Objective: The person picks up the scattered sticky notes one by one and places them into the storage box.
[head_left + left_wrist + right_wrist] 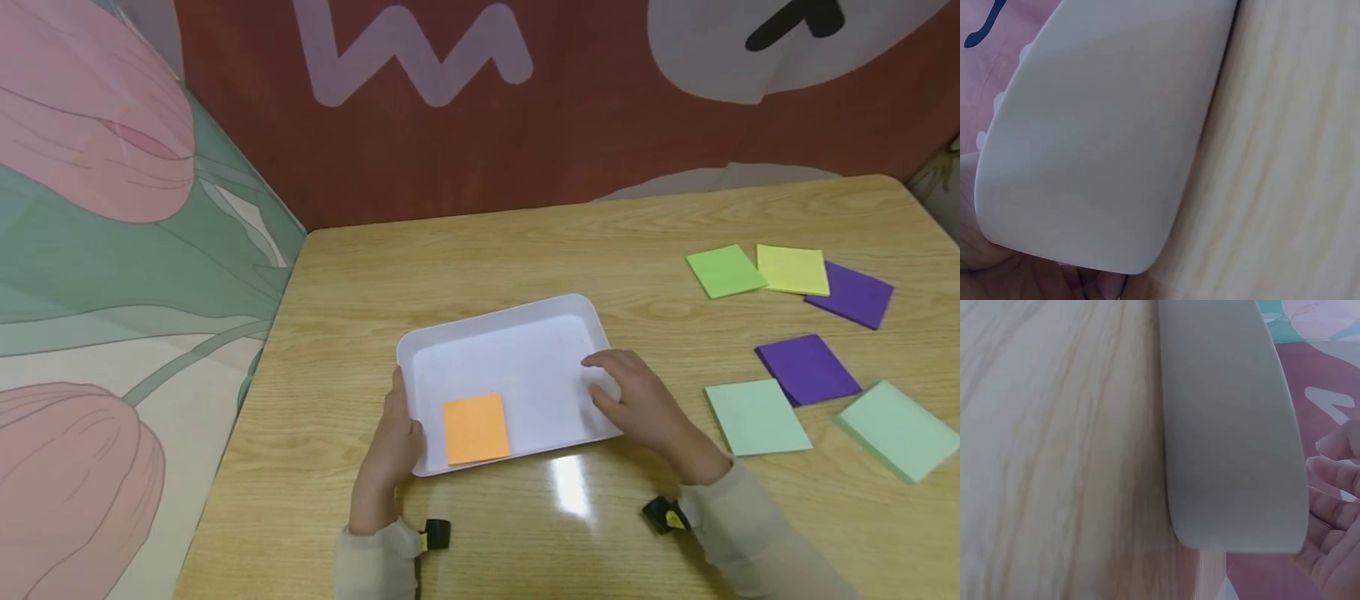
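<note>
A white rectangular tray (540,375) stands on the wooden table, slightly turned. Inside, near its front left corner, lies an orange sticky-note pad (476,428). My left hand (390,442) holds the tray's left end, fingers along the outer wall and thumb by the rim. The left wrist view shows the tray wall (1097,150) with part of that hand at its end. My right hand (637,400) is over the tray's right end, thumb and forefinger spread apart, nothing between them. In the right wrist view its fingers (1335,472) show beyond the tray wall (1235,437).
Several sticky-note pads lie right of the tray: green (726,271), yellow (793,269), purple (851,294), another purple (808,369), a mint one (757,417) and a thicker mint one (900,431). A patterned cloth (525,150) hangs behind the table (322,333).
</note>
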`<control>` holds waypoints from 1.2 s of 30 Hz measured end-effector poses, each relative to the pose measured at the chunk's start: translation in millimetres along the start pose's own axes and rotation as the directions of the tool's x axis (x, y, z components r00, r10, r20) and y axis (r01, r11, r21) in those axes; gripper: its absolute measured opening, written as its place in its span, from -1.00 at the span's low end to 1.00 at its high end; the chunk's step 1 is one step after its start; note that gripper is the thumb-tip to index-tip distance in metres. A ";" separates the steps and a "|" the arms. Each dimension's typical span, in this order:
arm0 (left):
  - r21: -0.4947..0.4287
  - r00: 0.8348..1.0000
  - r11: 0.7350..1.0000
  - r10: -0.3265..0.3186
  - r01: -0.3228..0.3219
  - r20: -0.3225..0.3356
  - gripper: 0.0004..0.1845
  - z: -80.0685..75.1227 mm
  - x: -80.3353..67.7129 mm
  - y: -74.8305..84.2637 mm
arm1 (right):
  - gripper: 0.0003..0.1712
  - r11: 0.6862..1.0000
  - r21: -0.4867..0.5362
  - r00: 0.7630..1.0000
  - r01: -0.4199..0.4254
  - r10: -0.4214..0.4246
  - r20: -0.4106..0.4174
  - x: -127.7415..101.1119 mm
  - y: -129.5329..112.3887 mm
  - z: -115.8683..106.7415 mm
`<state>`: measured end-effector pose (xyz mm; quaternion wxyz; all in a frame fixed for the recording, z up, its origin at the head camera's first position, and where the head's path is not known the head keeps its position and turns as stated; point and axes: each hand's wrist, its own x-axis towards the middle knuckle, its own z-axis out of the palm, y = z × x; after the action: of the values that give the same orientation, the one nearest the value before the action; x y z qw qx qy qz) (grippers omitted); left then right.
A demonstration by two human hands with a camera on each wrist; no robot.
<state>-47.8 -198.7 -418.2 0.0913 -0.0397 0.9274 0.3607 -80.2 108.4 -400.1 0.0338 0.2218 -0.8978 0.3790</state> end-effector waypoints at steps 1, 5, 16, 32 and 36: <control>-0.001 1.000 1.000 0.001 -0.001 -0.001 -0.31 0.0 0.0 0.2 | -0.71 1.000 -0.002 1.000 -0.002 0.002 -0.005 -0.6 0.8 -0.9; 0.002 1.000 1.000 0.005 -0.005 -0.006 -0.31 -0.5 -0.6 0.9 | -0.71 1.000 -0.002 1.000 -0.025 0.025 -0.007 -3.0 4.3 -5.2; 0.008 1.000 1.000 -0.013 0.013 0.004 -0.30 -0.3 1.7 1.5 | -0.69 0.995 0.005 0.995 -0.101 0.101 -0.015 -14.0 9.0 -18.5; 0.001 1.000 1.000 0.001 -0.001 -0.001 -0.29 0.8 1.0 1.6 | -0.66 0.986 -0.003 0.986 -0.164 0.164 -0.002 -27.5 21.9 -30.0; -0.003 1.000 1.000 0.002 -0.002 0.000 -0.29 0.6 1.1 2.5 | -0.63 0.983 -0.016 0.983 -0.181 0.181 0.014 -29.7 23.9 -32.3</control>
<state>-49.1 -196.5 -417.2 0.0910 -0.0389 0.9268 0.3624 -67.1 156.6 -399.8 -0.0060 0.1419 -0.9172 0.3722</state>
